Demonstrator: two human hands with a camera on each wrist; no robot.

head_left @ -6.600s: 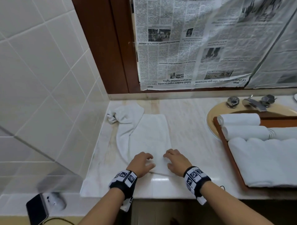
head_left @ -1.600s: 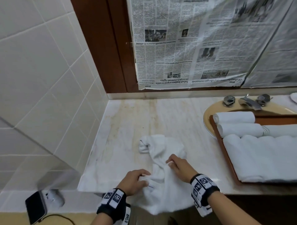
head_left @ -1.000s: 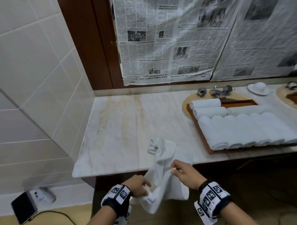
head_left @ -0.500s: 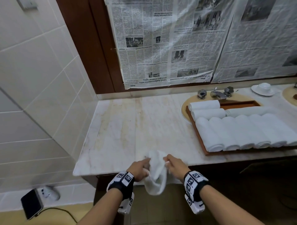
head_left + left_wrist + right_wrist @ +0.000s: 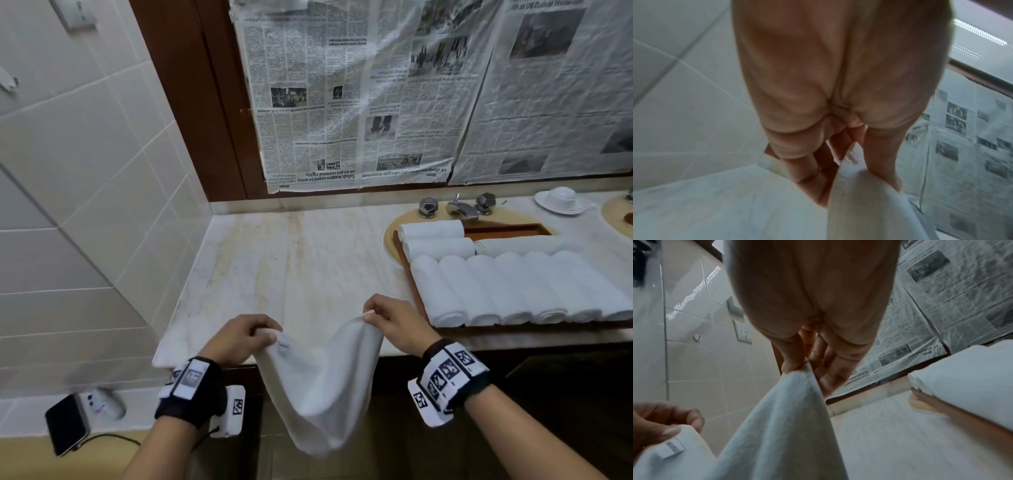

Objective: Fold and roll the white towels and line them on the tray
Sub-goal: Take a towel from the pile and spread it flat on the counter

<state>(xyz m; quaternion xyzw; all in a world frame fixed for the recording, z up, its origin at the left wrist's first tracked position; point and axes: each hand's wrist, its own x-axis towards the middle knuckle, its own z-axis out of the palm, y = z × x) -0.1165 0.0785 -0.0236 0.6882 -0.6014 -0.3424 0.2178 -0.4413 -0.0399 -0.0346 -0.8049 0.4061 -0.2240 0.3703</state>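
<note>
I pull the two corners apart until the top edge runs taut, then lay the towel point(image 5: 322, 387) flat on the surface point(image 5: 291, 260). My left hand point(image 5: 239, 337) and right hand point(image 5: 394, 322) each pinch a corner; the cloth sags toward 6 o'clock, with the tray point(image 5: 416, 294) at 3 o'clock.

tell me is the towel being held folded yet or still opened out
Opened out, not folded. The towel hangs in one sagging sheet below the counter edge, the left hand and right hand each pinching a top corner.
</note>
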